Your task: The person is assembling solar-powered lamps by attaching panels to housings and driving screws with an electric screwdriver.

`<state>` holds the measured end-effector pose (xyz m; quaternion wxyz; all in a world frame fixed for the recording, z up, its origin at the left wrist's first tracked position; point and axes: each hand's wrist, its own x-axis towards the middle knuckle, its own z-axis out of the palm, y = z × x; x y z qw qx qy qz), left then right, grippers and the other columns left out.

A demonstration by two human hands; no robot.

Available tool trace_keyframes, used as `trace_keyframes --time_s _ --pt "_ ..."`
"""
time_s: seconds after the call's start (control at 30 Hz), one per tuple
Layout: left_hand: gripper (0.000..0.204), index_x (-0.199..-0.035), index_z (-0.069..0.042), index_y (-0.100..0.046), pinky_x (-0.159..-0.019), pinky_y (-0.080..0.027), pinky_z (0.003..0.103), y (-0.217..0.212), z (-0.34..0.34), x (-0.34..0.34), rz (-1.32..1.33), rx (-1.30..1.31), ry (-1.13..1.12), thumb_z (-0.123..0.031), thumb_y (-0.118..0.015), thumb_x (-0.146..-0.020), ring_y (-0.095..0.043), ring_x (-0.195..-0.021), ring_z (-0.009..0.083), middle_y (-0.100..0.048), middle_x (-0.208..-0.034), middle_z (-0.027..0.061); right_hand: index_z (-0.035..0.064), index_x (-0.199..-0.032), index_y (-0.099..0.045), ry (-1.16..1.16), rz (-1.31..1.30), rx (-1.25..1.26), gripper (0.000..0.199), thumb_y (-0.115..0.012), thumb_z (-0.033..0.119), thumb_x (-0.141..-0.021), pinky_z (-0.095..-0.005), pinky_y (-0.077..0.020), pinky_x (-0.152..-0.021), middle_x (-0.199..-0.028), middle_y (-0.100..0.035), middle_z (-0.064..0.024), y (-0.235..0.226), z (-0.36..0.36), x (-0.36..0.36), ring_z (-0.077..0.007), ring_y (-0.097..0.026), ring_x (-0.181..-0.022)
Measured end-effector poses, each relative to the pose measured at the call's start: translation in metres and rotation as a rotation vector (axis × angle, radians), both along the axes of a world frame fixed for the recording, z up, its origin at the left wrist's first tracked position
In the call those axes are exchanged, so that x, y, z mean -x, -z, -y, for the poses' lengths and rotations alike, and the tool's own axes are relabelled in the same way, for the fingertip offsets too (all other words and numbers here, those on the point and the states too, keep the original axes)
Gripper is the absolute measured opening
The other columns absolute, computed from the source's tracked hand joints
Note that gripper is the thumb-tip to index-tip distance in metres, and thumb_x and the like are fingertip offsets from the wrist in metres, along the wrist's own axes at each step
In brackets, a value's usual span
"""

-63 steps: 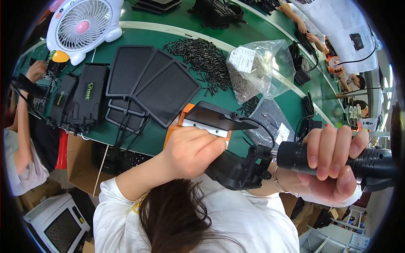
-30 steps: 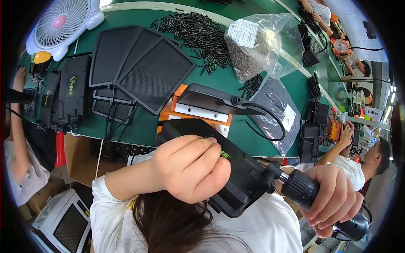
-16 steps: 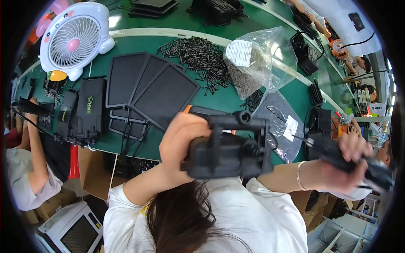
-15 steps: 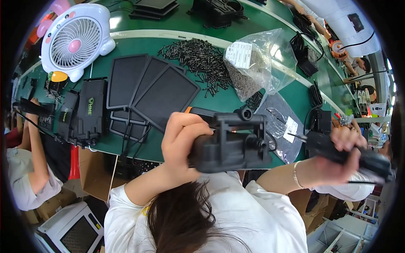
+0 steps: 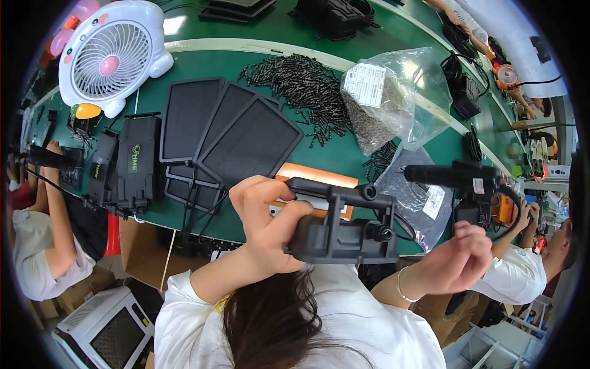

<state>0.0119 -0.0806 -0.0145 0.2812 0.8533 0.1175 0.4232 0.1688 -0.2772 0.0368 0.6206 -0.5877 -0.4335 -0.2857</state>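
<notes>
In my left hand (image 5: 264,215) is a black plastic housing with a bracket frame (image 5: 347,237), gripped at its left end, with a round knob on its right part. My right hand (image 5: 458,261) is to the right of the housing, its fingers loosely curled and apart from any tool. Beyond that hand is a black electric screwdriver (image 5: 452,177), lying sideways in view with its tip to the left and a thick cord (image 5: 511,209) curving down. Behind the housing, an orange-and-white box (image 5: 319,174) shows in part on the green table.
Black flat panels (image 5: 249,144) lie left of a pile of black screws (image 5: 301,89). Clear bags (image 5: 399,92) (image 5: 415,197) are at the right. Black boxes (image 5: 136,157) and a white fan (image 5: 110,58) stand left. Co-workers sit on both sides.
My right hand has let go of the electric screwdriver and moved down and left. The screwdriver is now higher and apart from it. My left hand still holds the housing, shifted slightly.
</notes>
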Motion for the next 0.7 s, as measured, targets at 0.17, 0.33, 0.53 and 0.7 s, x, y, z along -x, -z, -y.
trace_keyframes --time_s 0.17,0.33,0.53,0.7 --pt "0.044 -0.088 -0.010 -0.067 -0.081 -0.035 0.040 0.011 -0.005 -0.002 0.042 -0.161 0.029 -0.044 -0.072 -0.061 -0.042 -0.093 0.0282 -0.046 -0.095 0.0084 0.0054 -0.112 -0.061 -0.083 0.234 0.523 0.049 -0.078 0.033 -0.075 -0.0449 -0.0525 -0.079 -0.107 -0.061 -0.0180 -0.003 -0.028 0.023 -0.0319 -0.060 -0.090" --pt "0.053 -0.103 -0.010 -0.062 -0.080 -0.047 0.043 0.016 -0.018 -0.004 0.428 0.034 0.183 -0.060 -0.050 -0.089 -0.048 -0.095 0.0273 -0.052 -0.101 0.0102 0.0059 -0.105 -0.063 -0.010 0.223 0.581 0.038 -0.076 0.014 -0.071 -0.0478 -0.0507 -0.081 -0.100 -0.066 -0.0164 -0.005 -0.049 0.026 -0.0290 -0.063 -0.079" --pt "0.063 -0.117 0.002 -0.056 -0.086 -0.048 0.045 0.011 -0.039 -0.015 0.366 0.299 0.434 -0.055 -0.044 -0.095 -0.057 -0.103 0.0379 -0.056 -0.121 0.0250 0.0115 -0.099 -0.064 -0.159 0.219 0.566 0.027 -0.072 0.012 -0.073 -0.0548 -0.0461 -0.091 -0.099 -0.063 -0.0108 -0.014 -0.060 0.028 -0.0260 -0.061 -0.082" --pt "0.036 -0.115 0.004 -0.058 -0.079 -0.053 0.042 0.006 -0.041 -0.017 0.178 0.493 0.654 -0.026 -0.053 -0.095 -0.066 -0.092 0.0353 -0.066 -0.107 0.0221 0.0189 -0.095 -0.066 0.123 0.235 0.445 0.017 -0.069 0.018 -0.078 -0.0521 -0.0442 -0.098 -0.086 -0.065 0.0020 0.004 -0.059 0.039 -0.0193 -0.053 -0.090"
